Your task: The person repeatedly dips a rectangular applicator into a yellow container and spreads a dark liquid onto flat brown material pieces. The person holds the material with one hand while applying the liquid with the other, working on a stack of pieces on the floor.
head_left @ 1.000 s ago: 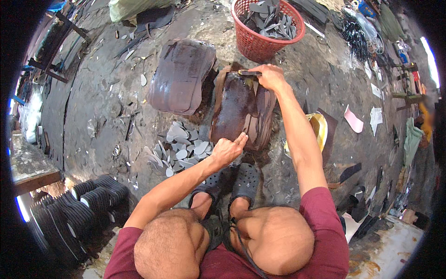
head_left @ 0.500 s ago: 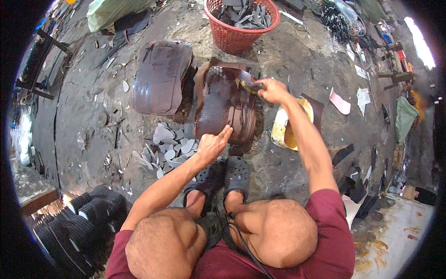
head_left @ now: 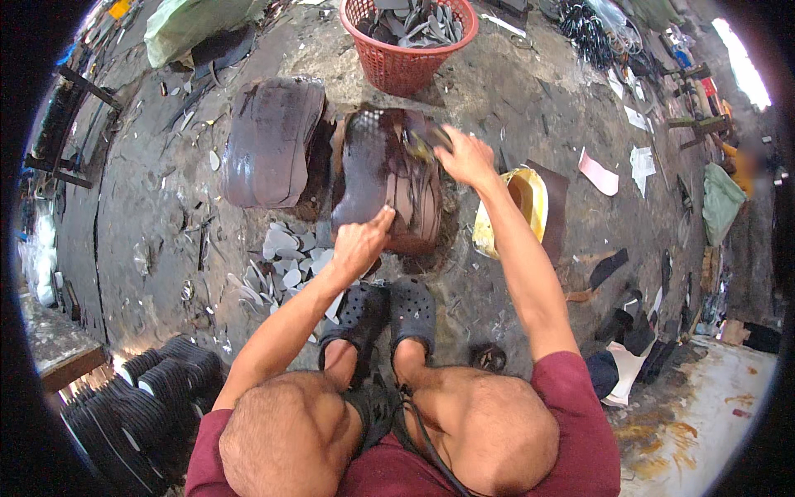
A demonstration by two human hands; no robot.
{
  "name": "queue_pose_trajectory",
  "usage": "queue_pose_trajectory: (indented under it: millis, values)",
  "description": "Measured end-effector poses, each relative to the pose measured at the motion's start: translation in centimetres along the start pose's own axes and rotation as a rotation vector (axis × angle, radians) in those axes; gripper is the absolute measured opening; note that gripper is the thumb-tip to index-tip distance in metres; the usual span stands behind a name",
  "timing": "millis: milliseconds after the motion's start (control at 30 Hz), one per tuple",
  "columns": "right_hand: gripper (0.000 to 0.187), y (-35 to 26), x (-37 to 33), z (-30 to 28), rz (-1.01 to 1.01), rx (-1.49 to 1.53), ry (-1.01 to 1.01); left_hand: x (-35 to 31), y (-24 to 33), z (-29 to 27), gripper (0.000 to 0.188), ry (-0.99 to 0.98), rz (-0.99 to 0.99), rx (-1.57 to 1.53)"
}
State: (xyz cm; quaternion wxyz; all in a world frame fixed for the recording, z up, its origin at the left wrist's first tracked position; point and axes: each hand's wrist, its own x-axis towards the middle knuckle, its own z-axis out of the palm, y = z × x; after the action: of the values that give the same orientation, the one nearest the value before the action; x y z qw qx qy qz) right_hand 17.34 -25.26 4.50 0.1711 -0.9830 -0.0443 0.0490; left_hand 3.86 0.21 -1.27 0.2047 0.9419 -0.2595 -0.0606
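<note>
On the floor in front of my feet lies a stack of dark brown sheets (head_left: pixel 364 166), its top partly wet and glossy. My right hand (head_left: pixel 468 159) is closed around the handle of a brush (head_left: pixel 424 142), blurred by motion over the stack's far right part. With a finger stretched out, my left hand (head_left: pixel 361 245) presses on the stack's near part; its other fingers look bent. To the right stands a tub (head_left: pixel 489 225), pale and smeared with yellow. A second stack of brown sheets (head_left: pixel 269 145) lies to the left, also shiny on top.
Loose grey cut pieces (head_left: pixel 286 248) lie near my left forearm. Beyond the stacks stands a red basket (head_left: pixel 406 66) of similar pieces. Black sole-shaped pieces (head_left: pixel 116 431) are lined up at lower left. Scraps, including a pink one (head_left: pixel 598 172), litter the floor at right.
The brush in my right hand has moved slightly left relative to the stack. My left hand still presses near the stack's front. The whole view has shifted a little.
</note>
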Motion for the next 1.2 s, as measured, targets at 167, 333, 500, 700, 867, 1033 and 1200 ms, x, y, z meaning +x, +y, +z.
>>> queue_pose_trajectory:
  millis: [167,333,500,700,867,1033,1200]
  values:
    - [0.039,-1.7,-0.2,1.8,-0.075,-0.020,-0.052,-0.8,-0.3,-1.1,0.062,-0.055,-0.026,-0.110]
    - [0.036,-1.6,-8.2,2.6,-0.336,0.049,-0.093,-2.7,-0.7,-1.5,0.052,0.218,-0.068,-0.358]
    - [0.041,-1.6,-14.1,3.5,-0.483,-0.043,-0.003,-3.3,-0.4,-1.1,0.030,0.573,-0.296,-0.484]
    - [0.039,-4.2,-13.2,0.7,-0.355,0.357,0.059,-4.9,-0.3,-0.8,0.036,0.466,-0.294,-0.349]
    - [0.036,-5.5,-3.6,2.6,-0.303,-0.007,0.167,-4.8,2.4,0.6,0.071,0.075,-0.114,-0.129]
    - [0.047,-11.7,-0.1,1.0,-0.509,-0.132,-0.503,-5.5,2.1,1.1,0.090,-0.163,-0.216,-0.085]
    - [0.042,-6.1,8.9,-0.1,-0.122,-0.187,-0.153,-4.6,2.0,0.3,0.087,-0.065,-0.160,-0.153]
